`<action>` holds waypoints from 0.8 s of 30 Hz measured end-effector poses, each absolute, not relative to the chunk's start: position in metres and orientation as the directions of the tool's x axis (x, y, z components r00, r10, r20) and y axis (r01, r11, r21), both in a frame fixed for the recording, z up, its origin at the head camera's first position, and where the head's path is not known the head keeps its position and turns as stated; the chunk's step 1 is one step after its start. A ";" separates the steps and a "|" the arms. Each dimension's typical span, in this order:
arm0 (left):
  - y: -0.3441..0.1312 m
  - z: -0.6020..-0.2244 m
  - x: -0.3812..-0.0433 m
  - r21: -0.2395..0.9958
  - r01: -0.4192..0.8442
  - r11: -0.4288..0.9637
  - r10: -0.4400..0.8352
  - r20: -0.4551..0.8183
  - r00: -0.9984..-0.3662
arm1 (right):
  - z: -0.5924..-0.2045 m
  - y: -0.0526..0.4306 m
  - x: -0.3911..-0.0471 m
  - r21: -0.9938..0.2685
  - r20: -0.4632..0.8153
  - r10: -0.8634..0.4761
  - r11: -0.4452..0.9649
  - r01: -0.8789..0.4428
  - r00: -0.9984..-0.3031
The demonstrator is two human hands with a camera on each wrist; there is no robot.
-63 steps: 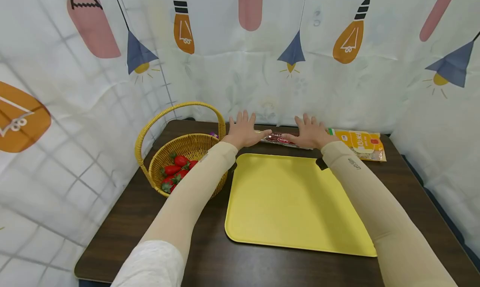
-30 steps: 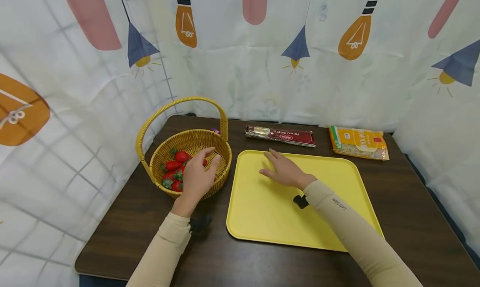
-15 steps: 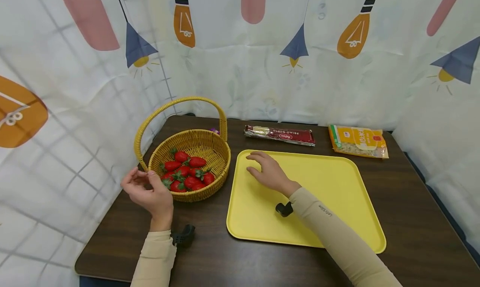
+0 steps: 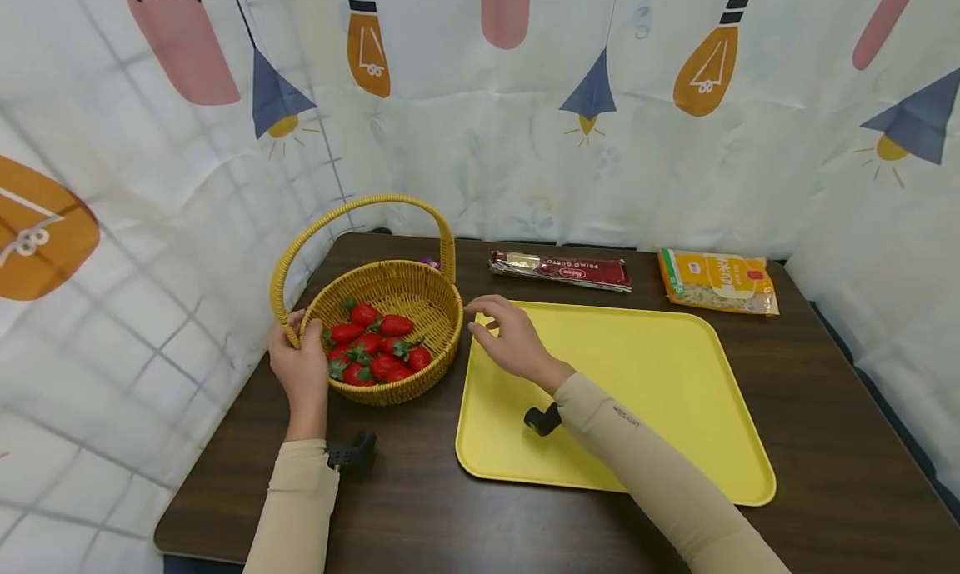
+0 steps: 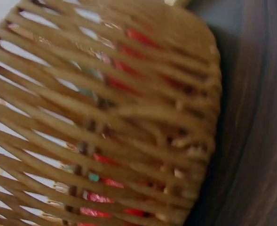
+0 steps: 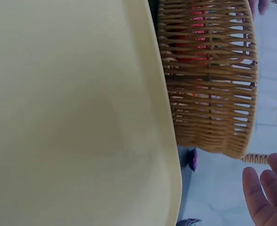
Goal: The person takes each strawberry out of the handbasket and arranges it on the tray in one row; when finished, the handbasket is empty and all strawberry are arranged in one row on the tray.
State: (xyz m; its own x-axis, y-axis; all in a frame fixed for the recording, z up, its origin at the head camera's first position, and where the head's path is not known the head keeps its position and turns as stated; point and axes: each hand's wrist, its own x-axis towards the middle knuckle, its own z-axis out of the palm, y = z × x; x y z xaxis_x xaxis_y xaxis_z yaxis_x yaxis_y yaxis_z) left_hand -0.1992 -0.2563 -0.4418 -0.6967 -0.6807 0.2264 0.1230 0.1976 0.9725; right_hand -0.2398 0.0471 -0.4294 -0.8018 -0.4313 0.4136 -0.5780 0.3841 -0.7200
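Holding basket with left hand, near relaxed right hand.
Pinching at handle foot between thumb and fingers, probably for steadiness, with strawberries lying inward of left thumb. Hovering above tray with right fingers loosely extended, holding nothing, just beside opposite rim, perhaps for balancing that side; cannot tell whether touching.

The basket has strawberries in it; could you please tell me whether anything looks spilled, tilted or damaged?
Nothing stands out: the basket stands upright on the table, the strawberries in view lie inside it, and no damage shows. A purple thing behind it is too hidden to judge.
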 end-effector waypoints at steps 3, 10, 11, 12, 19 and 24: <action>-0.260 -0.443 -0.207 0.952 0.075 0.296 -0.679 0.264 -0.685 | -0.427 0.041 -0.242 -0.720 0.431 -0.424 0.370 -0.587 -0.797; -0.264 -0.449 -0.222 0.915 0.087 0.393 -0.703 0.360 -0.614 | -0.420 0.022 -0.249 -0.741 0.478 -0.395 0.299 -0.602 -0.785; -0.264 -0.451 -0.222 0.917 0.090 0.388 -0.712 0.360 -0.602 | -0.418 0.018 -0.250 -0.751 0.471 -0.404 0.284 -0.596 -0.785; -0.264 -0.452 -0.222 0.922 0.093 0.376 -0.723 0.354 -0.593 | -0.415 0.014 -0.251 -0.765 0.458 -0.415 0.267 -0.586 -0.786; -0.262 -0.456 -0.222 0.947 0.164 0.276 -0.732 0.317 -0.603 | -0.408 -0.015 -0.262 -0.871 0.287 -0.535 0.199 -0.449 -0.795; -0.257 -0.454 -0.218 0.942 0.232 0.240 -0.715 0.334 -0.614 | -0.413 -0.036 -0.268 -0.920 0.200 -0.601 0.157 -0.360 -0.774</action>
